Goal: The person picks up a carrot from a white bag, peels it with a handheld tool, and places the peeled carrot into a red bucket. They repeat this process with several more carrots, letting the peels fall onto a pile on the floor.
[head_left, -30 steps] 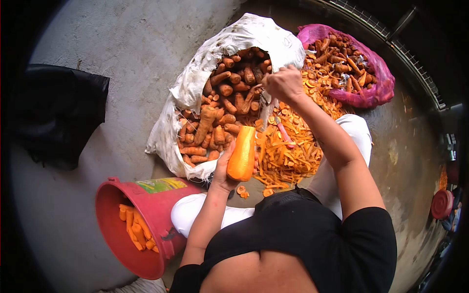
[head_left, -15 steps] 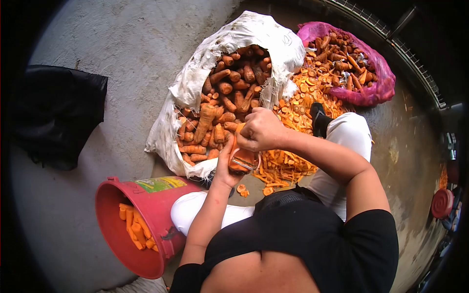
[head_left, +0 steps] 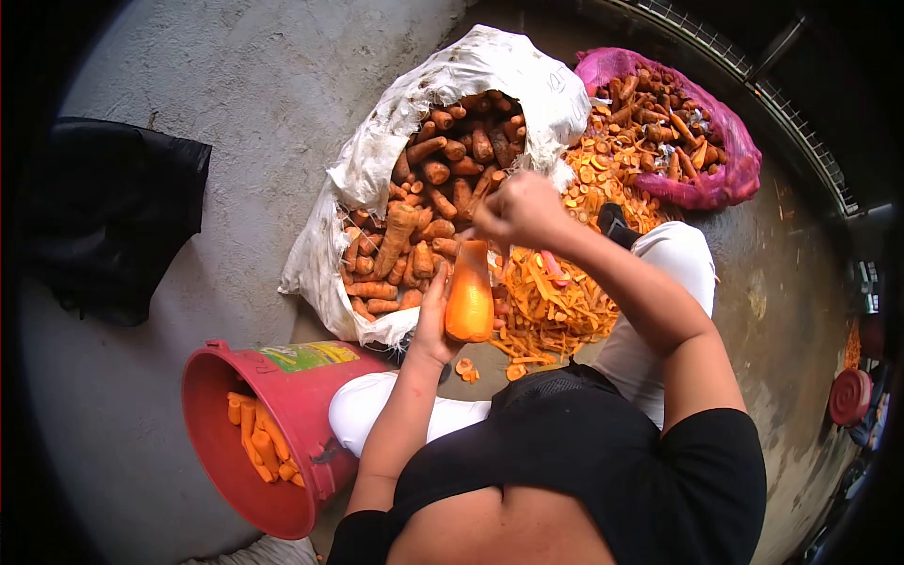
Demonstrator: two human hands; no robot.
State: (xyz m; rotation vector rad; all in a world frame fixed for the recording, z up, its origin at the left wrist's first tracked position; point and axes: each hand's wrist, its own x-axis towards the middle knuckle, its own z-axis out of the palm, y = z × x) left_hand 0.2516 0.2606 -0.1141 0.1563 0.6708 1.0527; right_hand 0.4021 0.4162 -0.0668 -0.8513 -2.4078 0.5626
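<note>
My left hand (head_left: 434,318) is wrapped around the side of a thick carrot (head_left: 470,306), which stands nearly upright with its wide end toward me. Its lower part is bright, smooth orange, while the upper end looks duller. Above and to the right, my right hand (head_left: 524,211) is closed and smeared by motion, apart from the carrot. Below its fingers shows a pinkish peeler (head_left: 556,268), partly blurred against the orange peelings (head_left: 556,306). Just beyond both hands, a white sack (head_left: 363,174) lies open, full of unpeeled carrots (head_left: 400,231).
A red bucket (head_left: 315,395) lies tipped at the left, with peeled carrots (head_left: 268,447) inside. Behind the peelings sits a pink sack (head_left: 739,155) of carrot pieces. Black material (head_left: 122,212) lies on the grey floor (head_left: 273,104). My knees flank the peelings.
My right hand has lifted up and away from the carrot, taking the peeler off its surface. The carrot now shows its bright peeled side; my left hand stays in nearly the same place.
</note>
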